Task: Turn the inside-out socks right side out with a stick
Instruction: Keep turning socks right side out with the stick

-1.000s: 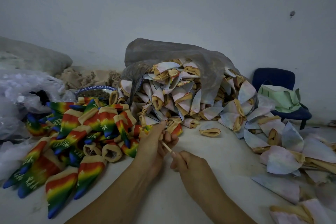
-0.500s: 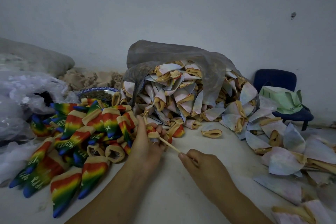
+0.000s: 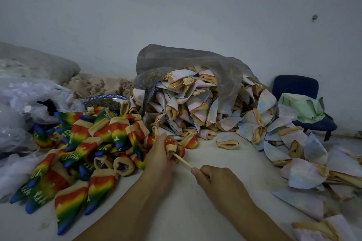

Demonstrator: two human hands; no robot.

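My left hand (image 3: 159, 159) grips a bunched rainbow sock (image 3: 172, 146) with a tan cuff at the table's middle. A thin wooden stick (image 3: 182, 160) runs out of that sock's opening toward my right hand (image 3: 217, 180), which pinches its near end. Left of my hands lies a heap of rainbow socks (image 3: 82, 152) turned right side out. Behind and to the right, pale inside-out socks (image 3: 195, 107) spill from a grey plastic bag (image 3: 176, 60) and spread over the table's right side.
A white table (image 3: 186, 211) carries everything. Clear plastic bags (image 3: 23, 103) lie at far left. A blue-rimmed bowl (image 3: 105, 100) sits behind the rainbow heap. A dark blue chair (image 3: 299, 92) with a green bag (image 3: 305, 109) stands at the right, against the wall.
My right hand has pulled back to the right and more of the stick shows between my hands. My left hand keeps its grip on the sock.
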